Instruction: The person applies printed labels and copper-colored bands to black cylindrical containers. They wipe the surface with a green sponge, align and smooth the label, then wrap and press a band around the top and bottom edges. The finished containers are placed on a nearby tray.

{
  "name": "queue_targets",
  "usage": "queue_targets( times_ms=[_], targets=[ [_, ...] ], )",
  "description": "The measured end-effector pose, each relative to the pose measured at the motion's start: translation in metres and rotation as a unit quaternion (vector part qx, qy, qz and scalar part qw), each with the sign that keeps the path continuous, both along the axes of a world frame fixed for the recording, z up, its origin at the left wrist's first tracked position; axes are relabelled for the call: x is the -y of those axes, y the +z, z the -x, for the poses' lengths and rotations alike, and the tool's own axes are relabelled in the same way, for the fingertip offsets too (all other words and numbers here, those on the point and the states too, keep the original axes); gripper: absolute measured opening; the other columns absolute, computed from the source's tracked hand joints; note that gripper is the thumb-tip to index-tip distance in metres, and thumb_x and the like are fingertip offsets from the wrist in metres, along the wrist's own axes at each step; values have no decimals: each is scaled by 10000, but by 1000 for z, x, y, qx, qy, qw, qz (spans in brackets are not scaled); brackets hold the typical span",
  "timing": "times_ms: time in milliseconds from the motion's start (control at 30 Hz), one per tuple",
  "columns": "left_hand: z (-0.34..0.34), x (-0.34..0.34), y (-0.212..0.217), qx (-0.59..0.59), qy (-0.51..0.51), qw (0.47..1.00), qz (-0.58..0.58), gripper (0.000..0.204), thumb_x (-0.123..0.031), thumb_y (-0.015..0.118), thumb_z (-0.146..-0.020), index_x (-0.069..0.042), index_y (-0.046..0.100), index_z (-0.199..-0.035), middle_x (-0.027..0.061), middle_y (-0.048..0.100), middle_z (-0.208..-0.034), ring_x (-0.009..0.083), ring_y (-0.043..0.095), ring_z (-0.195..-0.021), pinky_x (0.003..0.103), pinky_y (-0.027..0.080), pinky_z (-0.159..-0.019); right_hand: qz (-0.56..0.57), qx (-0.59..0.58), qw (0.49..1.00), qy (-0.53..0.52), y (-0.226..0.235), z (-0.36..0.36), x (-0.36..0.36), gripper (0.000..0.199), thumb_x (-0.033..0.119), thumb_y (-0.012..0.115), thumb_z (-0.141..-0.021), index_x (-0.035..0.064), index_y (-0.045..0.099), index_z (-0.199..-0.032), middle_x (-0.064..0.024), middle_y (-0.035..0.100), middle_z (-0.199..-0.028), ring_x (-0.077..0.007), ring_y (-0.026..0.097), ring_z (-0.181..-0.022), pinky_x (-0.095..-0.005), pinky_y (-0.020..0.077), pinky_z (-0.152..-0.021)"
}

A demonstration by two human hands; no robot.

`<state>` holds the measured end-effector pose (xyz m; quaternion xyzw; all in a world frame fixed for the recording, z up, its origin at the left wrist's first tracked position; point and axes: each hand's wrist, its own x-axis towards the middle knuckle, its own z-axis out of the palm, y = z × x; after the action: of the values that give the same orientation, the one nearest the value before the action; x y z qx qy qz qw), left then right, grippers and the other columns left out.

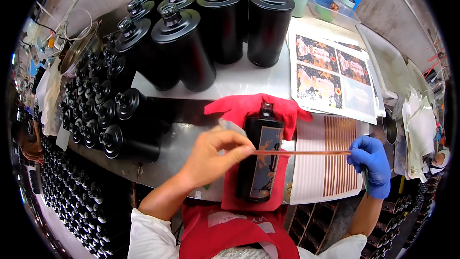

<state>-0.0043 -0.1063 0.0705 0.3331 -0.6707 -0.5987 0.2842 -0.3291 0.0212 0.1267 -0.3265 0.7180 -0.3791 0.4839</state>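
Note:
A thin copper-brown strip (311, 153) is stretched level between my two hands, passing over a black bottle. My bare left hand (215, 151) pinches its left end between thumb and forefinger; a pale grey piece (232, 126) shows behind those fingers, its kind unclear. In a blue glove, my right hand (371, 165) grips the right end. Something dark green is partly visible below that hand. The black bottle (247, 177) lies on a red cloth (230, 108), neck pointing away from me. On its side is a grey decal (268, 163) with orange and black patterning.
To the right lies a white sheet (306, 177) with rows of brown strips. Printed decal sheets (318, 86) rest beyond it. Large black bottles (270, 29) stand at the back, and several more (129, 141) crowd the left. A clear plastic bin (335, 14) sits back right.

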Motion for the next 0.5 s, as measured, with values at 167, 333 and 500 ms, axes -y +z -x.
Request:
queue_targets(
  times_ms=[167,333,500],
  targets=[
    [11,18,-15,-38,92,992,-79,125,-88,649,-836,-2,585,-773,-5,554,-758,48,474,-665,193,403,-601,13,29,999,-20,-42,24,17,105,128,594,-807,29,566,-784,-71,587,-627,-59,472,-435,-176,353,-381],
    [23,28,-20,-42,75,987,-134,120,-118,626,-855,-13,576,-829,-20,531,-739,48,467,-656,191,396,-592,5,37,998,-44,-59,35,24,109,135,588,-812,32,569,-783,-63,578,-619,-55,472,-432,-173,344,-376],
    [26,30,-22,-24,81,988,-129,98,-99,611,-861,-11,569,-873,-16,531,-786,45,468,-658,183,396,-608,13,44,996,-74,-68,41,27,107,138,589,-809,41,565,-771,-55,571,-608,-47,460,-429,-165,328,-381]
  ],
)
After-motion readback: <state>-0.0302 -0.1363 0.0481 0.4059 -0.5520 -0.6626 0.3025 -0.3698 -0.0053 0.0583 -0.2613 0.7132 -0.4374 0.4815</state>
